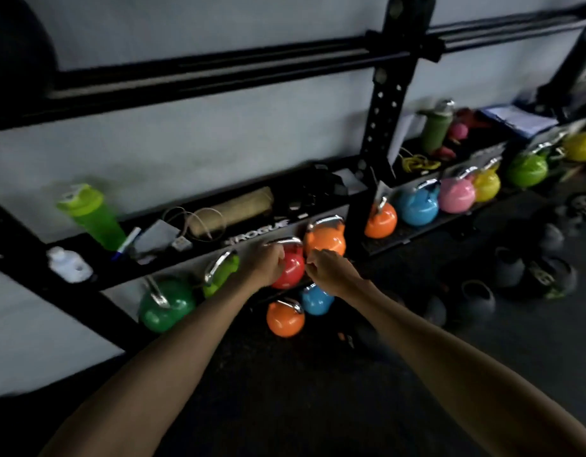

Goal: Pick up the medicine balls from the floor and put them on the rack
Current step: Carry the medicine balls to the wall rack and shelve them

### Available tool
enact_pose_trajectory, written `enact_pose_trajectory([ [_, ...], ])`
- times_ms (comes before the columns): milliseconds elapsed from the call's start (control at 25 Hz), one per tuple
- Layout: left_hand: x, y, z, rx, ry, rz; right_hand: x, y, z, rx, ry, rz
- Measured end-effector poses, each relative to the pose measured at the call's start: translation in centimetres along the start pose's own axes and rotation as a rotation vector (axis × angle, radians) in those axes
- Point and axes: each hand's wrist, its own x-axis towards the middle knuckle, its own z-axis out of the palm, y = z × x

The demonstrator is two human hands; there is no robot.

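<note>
Head view shows the red kettlebell (286, 270) straight ahead between two curled hands, left hand (268, 263) seemingly gripping it, right hand (324, 270) just beside, empty.

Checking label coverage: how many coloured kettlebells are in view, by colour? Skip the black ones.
orange kettlebells: 3
blue kettlebells: 2
green kettlebells: 3 (one dark, two lime)
yellow kettlebells: 2
pink kettlebell: 1
red kettlebell: 1
Total: 12
</note>
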Motion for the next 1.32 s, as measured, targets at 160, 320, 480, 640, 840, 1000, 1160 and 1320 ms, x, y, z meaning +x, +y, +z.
enact_pose_trajectory([
  [160, 1.6, 9.1, 12.5, 0.045, -0.360, -0.004, -5.8, 13.9, 1.1, 0.056, -0.103, 0.222],
  [320, 3.6, 16.2, 21.1, 0.023, -0.544, -0.049, -9.8, 25.5, 2.3, 0.110, -0.217, 0.385],
  [480, 7.1, 19.8, 26.6, -0.017, -0.611, -0.088, -10.1, 31.6, 2.3, 0.150, -0.253, 0.506],
  [640, 11.4, 20.4, 31.6, -0.069, -0.649, -0.135, -6.7, 36.1, 4.7, 0.163, -0.316, 0.525],
  [840, 17.4, 18.1, 37.4, -0.114, -0.718, -0.188, -0.2, 40.1, 7.9, 0.128, -0.416, 0.507],
  [1000, 20.6, 15.9, 42.4, -0.185, -0.735, -0.300, 4.7, 43.2, 11.9, 0.097, -0.507, 0.474],
  [1160, 22.8, 14.3, 48.8, -0.346, -0.716, -0.492, 8.9, 49.1, 19.1, -0.025, -0.547, 0.452],
  [1320, 23.0, 11.2, 60.3, -0.503, -0.648, -0.726, 14.1, 55.3, 29.2, -0.214, -0.466, 0.298],
])
